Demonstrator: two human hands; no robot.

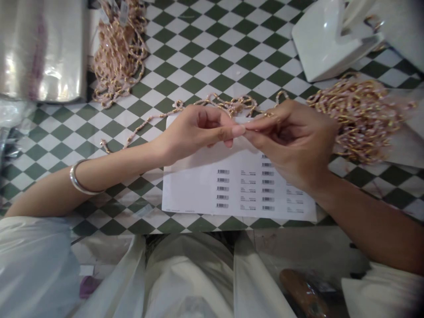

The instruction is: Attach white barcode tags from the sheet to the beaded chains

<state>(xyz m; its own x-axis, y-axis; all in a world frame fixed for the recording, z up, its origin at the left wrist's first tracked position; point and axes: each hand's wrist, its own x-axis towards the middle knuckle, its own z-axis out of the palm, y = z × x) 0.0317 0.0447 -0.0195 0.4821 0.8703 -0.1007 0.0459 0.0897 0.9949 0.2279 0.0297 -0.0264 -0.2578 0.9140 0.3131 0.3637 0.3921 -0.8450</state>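
Observation:
My left hand [195,132] and my right hand [291,143] meet above the upper edge of a white sheet of printed barcode labels [238,185]. The fingertips of both hands touch. Whether a thin label lies between them is too small to tell. A strand of pink beads with gold links [225,105] lies just beyond my left hand. A large tangled pile of the same beads [359,119] sits beside my right hand, and another pile [119,53] lies at the far left. A silver bangle [79,179] circles my left wrist.
The hands work over a green-and-white checkered tabletop [205,57]. A stack of clear plastic bags [41,48] stands at the far left, and a white object [327,39] sits at the far right. My pale clothing fills the lower foreground.

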